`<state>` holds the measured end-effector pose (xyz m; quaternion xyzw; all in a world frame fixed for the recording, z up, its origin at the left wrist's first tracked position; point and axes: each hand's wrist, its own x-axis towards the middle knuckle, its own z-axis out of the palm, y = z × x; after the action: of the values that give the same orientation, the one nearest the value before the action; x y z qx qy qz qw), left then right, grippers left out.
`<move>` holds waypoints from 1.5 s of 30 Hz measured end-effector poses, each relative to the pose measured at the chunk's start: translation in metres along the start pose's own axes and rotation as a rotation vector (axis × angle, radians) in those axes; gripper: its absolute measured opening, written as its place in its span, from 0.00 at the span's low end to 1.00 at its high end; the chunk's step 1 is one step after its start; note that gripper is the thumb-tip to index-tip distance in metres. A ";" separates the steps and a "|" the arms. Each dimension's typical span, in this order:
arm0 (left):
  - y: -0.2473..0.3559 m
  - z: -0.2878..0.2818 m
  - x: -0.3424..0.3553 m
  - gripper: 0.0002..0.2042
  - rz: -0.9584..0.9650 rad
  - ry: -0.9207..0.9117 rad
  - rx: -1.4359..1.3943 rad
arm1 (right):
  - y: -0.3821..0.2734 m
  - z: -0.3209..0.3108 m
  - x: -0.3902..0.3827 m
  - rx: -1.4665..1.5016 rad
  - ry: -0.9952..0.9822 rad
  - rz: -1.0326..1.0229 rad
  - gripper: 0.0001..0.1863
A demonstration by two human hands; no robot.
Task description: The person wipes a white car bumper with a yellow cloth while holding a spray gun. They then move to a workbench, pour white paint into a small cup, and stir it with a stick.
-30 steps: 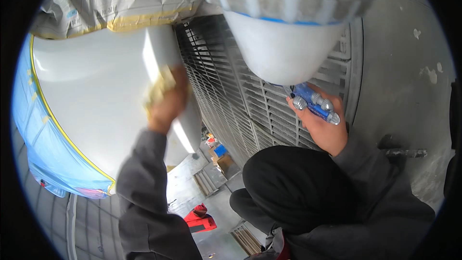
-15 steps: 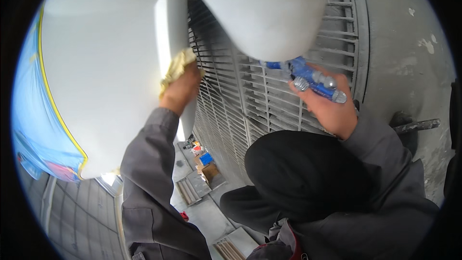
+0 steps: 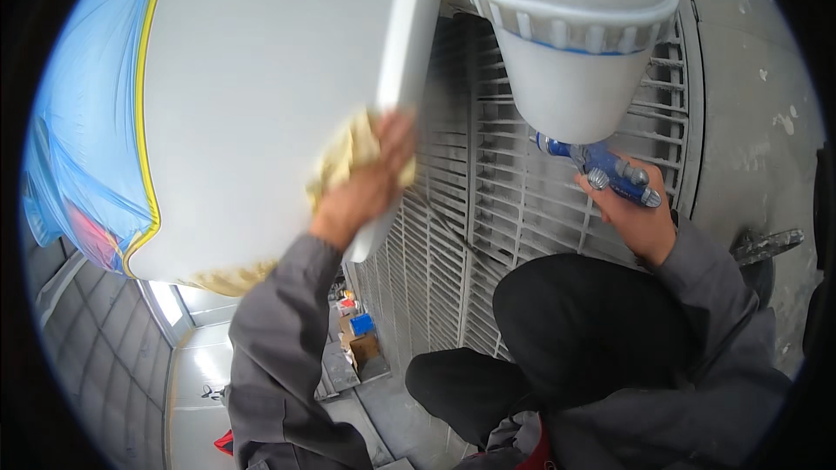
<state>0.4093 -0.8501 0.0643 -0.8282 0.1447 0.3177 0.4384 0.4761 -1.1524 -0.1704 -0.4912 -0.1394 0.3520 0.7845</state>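
Observation:
A crumpled pale yellow cloth [image 3: 348,155] is bunched in my left hand [image 3: 364,196], which presses it against the edge of a smooth light grey panel [image 3: 252,113]. The hand and cloth are smeared by motion. In my right hand [image 3: 640,213] I grip a blue spray gun [image 3: 610,170] with silver knobs. Its white paint cup [image 3: 570,87], with a ribbed lid collar, sits on top and hides part of the gun. My right fingers wrap round the gun's body, apart from the panel.
Blue masking film [image 3: 91,139] edged with yellow tape [image 3: 141,122] covers the area left of the panel. A slatted metal floor grate [image 3: 505,200] lies below. Boxes [image 3: 361,344] stand farther off near my left forearm. A dark bar-like handle [image 3: 768,246] juts out at the right.
The panel and paint cup sit farther right and the cup's lid now shows. My left hand with the cloth has shifted slightly down along the panel edge. The right hand still holds the gun.

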 end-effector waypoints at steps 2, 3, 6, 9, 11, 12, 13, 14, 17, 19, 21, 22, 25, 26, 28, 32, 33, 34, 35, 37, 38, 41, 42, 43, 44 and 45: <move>-0.047 -0.017 0.049 0.31 -0.136 0.245 -0.037 | -0.001 0.002 -0.001 -0.045 0.007 -0.024 0.18; -0.072 -0.032 0.073 0.31 -0.211 0.287 -0.017 | -0.001 0.001 -0.001 -0.064 0.011 -0.047 0.18; -0.131 -0.058 0.084 0.29 -0.319 0.444 0.148 | 0.003 0.009 -0.004 -0.067 -0.003 -0.094 0.18; -0.102 -0.054 0.065 0.30 -0.309 0.281 0.301 | 0.004 0.001 -0.002 -0.035 0.023 0.018 0.17; -0.060 -0.033 0.026 0.31 -0.228 0.162 0.203 | -0.001 -0.003 0.004 0.004 0.051 0.080 0.16; -0.031 -0.007 -0.009 0.32 -0.165 0.090 0.113 | -0.004 -0.002 0.004 0.025 0.055 0.092 0.15; -0.001 0.012 -0.053 0.33 -0.132 0.009 0.224 | -0.006 0.000 0.002 0.053 0.043 0.111 0.15; 0.018 0.023 -0.096 0.35 -0.094 -0.037 0.215 | -0.006 0.001 0.002 0.052 0.021 0.124 0.15; 0.023 0.044 -0.168 0.34 -0.065 -0.010 0.027 | 0.002 0.005 0.003 0.087 -0.020 0.138 0.14; -0.003 0.046 -0.174 0.34 -0.126 0.113 -0.027 | 0.008 0.009 0.004 0.078 -0.031 0.178 0.14; -0.048 0.010 -0.122 0.32 -0.388 0.119 0.018 | 0.010 0.007 0.004 0.059 -0.005 0.191 0.13; -0.065 -0.029 -0.082 0.31 -0.519 0.300 0.084 | 0.011 0.005 0.004 0.053 0.009 0.193 0.13; -0.128 -0.081 -0.034 0.29 -0.546 0.465 0.317 | -0.004 0.013 -0.004 0.034 -0.040 0.167 0.12; -0.133 -0.077 -0.022 0.29 -0.523 0.521 0.357 | -0.006 0.017 -0.008 0.013 -0.056 0.162 0.12; -0.118 -0.069 0.004 0.30 -0.504 0.441 0.321 | -0.005 0.023 -0.012 -0.023 -0.048 0.098 0.11; -0.015 0.017 -0.015 0.35 -0.247 0.362 -0.012 | -0.023 0.032 -0.021 -0.049 -0.018 -0.019 0.10; 0.015 0.037 -0.048 0.36 -0.268 0.345 -0.093 | -0.026 0.044 -0.023 -0.078 -0.041 -0.046 0.09; 0.036 0.052 -0.070 0.38 -0.290 0.208 0.143 | -0.029 0.050 -0.026 -0.119 -0.040 -0.077 0.09; 0.049 0.066 -0.096 0.39 -0.270 0.238 0.037 | -0.033 0.059 -0.028 -0.156 -0.050 -0.106 0.09; 0.055 0.094 -0.140 0.38 -0.240 0.328 -0.002 | -0.046 0.080 -0.033 -0.211 -0.054 -0.136 0.09; 0.051 0.098 -0.159 0.37 -0.228 0.366 -0.027 | -0.054 0.091 -0.037 -0.240 -0.056 -0.153 0.09; 0.003 0.109 -0.224 0.39 -0.463 0.721 -0.193 | -0.058 0.127 -0.044 -0.350 -0.106 -0.226 0.09; -0.015 0.099 -0.234 0.35 -0.585 0.883 -0.183 | -0.064 0.141 -0.051 -0.419 -0.095 -0.212 0.09; -0.031 0.076 -0.243 0.30 -0.718 0.952 -0.056 | -0.072 0.148 -0.057 -0.498 -0.062 -0.199 0.10; -0.046 0.062 -0.258 0.28 -0.812 0.966 0.060 | -0.087 0.166 -0.063 -0.466 -0.062 -0.241 0.10; -0.054 0.061 -0.261 0.28 -0.837 1.011 0.056 | -0.099 0.188 -0.067 -0.436 -0.062 -0.272 0.09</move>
<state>0.2153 -0.7792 0.2436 -0.8500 0.0066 -0.3120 0.4245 0.3631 -1.0991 0.0142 -0.6144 -0.3008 0.2199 0.6954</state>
